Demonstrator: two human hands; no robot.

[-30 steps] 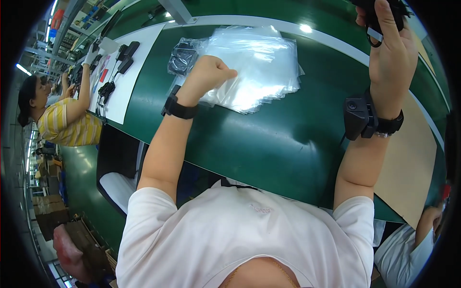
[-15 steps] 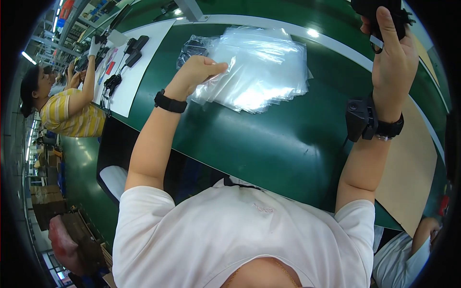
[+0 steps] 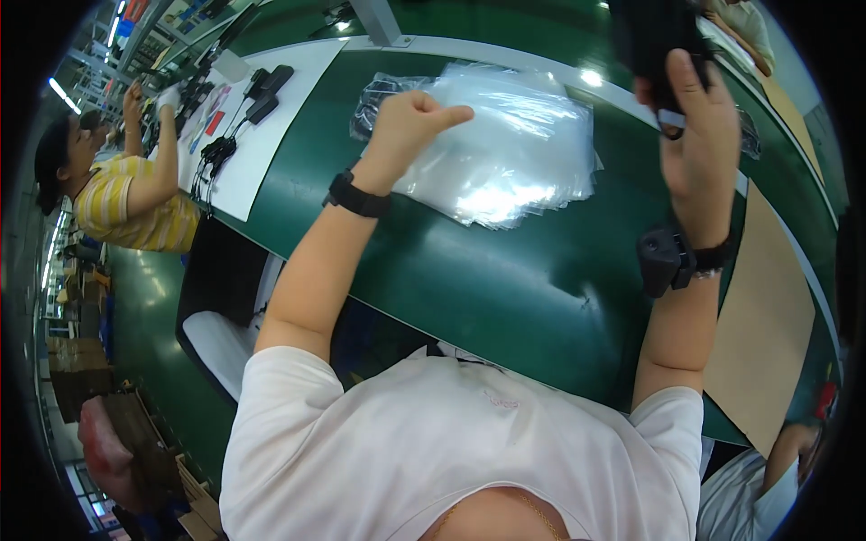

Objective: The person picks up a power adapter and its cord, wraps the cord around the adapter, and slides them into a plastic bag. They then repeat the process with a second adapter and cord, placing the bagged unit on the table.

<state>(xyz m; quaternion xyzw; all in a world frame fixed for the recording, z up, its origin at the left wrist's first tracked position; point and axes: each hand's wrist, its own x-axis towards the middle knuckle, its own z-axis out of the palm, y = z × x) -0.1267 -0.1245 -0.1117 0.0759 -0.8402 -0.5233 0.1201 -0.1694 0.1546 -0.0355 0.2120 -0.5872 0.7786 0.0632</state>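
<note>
My right hand (image 3: pixel 699 153) is raised at the upper right, wrapped round a black object (image 3: pixel 657 59) that looks like a power adapter with its cord; motion blurs it. My left hand (image 3: pixel 406 131) is over the left side of a fanned stack of clear plastic bags (image 3: pixel 514 153). Its fingers are curled in with the thumb stretched along them, and whatever they pinch is hidden. Behind the left hand lies a clear bag with a black item inside (image 3: pixel 372 99).
The green tabletop (image 3: pixel 487 279) has a pale rail along its far edge. Brown cardboard (image 3: pixel 767 316) lies at right, near another bagged black item (image 3: pixel 750 135). At left, black adapters (image 3: pixel 263 95) and cables (image 3: pixel 215 155) rest on white sheeting. A co-worker (image 3: pixel 126 198) in yellow stripes sits there; others are at right.
My right hand has moved left and slightly down with the black adapter, uncovering a bagged item and a person behind. My left hand has shifted right over the bags.
</note>
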